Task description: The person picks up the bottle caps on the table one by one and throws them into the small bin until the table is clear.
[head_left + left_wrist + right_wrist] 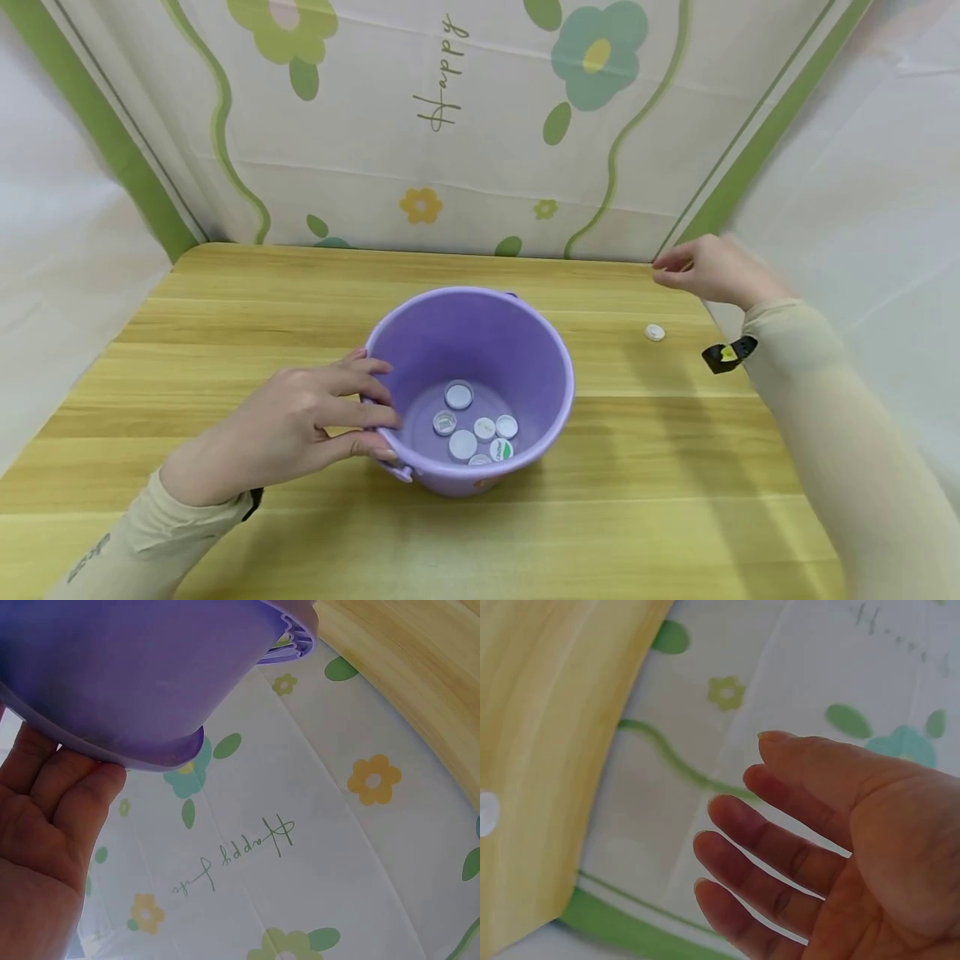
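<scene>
A purple bucket (468,321) stands upright on the wooden table. Several small round white pieces (462,446) lie on its bottom, some with clear rims and one with a green print (501,450). At the bucket's left rim, my left hand (300,421) holds on with its fingers bent over the edge; the left wrist view shows fingertips (105,776) against the rim. My right hand (716,271) is raised over the table's far right corner, with loosely bent fingers and nothing in them. Nearest to it, one more small round white piece (655,332) lies on the table.
A pale cloth (495,167) with flowers and lettering hangs behind the table (247,333), close to its far edge. White sheeting (67,225) closes off the left side, and more hangs on the right. A handle lug (401,473) sticks out from the bucket's near-left rim.
</scene>
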`<state>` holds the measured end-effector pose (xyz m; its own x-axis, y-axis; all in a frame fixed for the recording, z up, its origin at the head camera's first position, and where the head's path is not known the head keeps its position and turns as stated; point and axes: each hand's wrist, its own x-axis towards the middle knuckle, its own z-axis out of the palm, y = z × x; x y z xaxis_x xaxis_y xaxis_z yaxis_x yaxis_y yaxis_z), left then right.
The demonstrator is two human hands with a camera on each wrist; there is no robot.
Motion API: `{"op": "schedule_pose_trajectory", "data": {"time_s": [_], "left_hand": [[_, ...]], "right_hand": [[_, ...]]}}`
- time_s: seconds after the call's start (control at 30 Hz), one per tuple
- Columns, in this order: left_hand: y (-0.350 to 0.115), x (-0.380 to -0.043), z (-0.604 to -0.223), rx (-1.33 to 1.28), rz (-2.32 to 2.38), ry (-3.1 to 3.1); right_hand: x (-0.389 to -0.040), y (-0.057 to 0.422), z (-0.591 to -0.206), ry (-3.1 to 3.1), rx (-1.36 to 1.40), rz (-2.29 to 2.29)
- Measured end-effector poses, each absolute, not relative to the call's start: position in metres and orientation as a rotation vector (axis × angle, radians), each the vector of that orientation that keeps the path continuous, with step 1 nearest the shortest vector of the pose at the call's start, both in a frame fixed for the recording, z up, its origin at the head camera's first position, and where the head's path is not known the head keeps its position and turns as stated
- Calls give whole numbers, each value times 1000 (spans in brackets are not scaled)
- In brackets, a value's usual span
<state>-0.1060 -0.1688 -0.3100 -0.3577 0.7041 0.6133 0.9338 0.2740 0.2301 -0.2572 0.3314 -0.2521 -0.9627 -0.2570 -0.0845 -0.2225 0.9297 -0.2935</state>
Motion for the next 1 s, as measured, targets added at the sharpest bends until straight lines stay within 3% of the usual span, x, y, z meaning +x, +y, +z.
{"op": "schedule_pose_trajectory", "data": {"time_s": [0.43,0.77,1.0], "left_hand": [[-166,-108,-310,-1507,-815,-2083],[-166,-107,-310,-1500,-819,-2088],[-163,-109,-311,-1510,-816,-2047]], "right_hand": [[-290,387,-342,2892,-303,-458],[-292,399,-386,2819,-234,-505],[-296,404,-397,2866,-221,-507]]}}
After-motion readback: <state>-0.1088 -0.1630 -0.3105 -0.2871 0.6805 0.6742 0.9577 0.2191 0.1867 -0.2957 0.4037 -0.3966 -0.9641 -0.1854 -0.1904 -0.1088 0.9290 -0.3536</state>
